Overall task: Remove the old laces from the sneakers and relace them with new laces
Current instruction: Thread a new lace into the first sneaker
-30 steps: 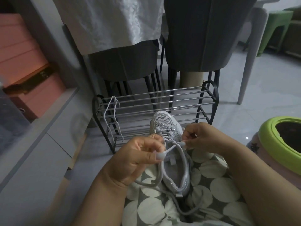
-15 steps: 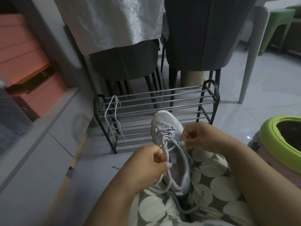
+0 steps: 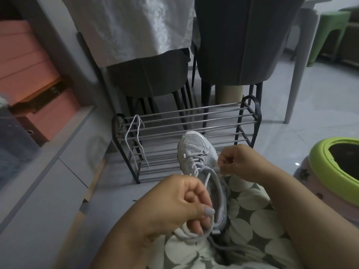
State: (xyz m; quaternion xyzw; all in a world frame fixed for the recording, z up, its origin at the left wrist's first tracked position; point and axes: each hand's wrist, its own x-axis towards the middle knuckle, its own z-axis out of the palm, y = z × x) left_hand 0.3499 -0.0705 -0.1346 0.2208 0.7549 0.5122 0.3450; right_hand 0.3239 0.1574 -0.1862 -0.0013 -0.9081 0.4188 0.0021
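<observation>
A black metal rack point(image 3: 250, 113) stands before two dark chairs point(image 3: 242, 45) — green-rimmed tub point(image 3: 318, 164) beside

hands point(image 3: 174, 206) – bare | nails – pale grey polish | forearms – sleeveless

One head-worn wide-angle view — forward and down, close over the lap, shoe rack point(image 3: 186, 121) just beyond.

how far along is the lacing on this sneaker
Done: one loose lace hangs on the shoe rack. In hand: the sneaker on the lap has crossed lacing; the left hand pulls a lace end, the right hand pinches near the top eyelets. Left: finishing; no second sneaker visible.
</observation>
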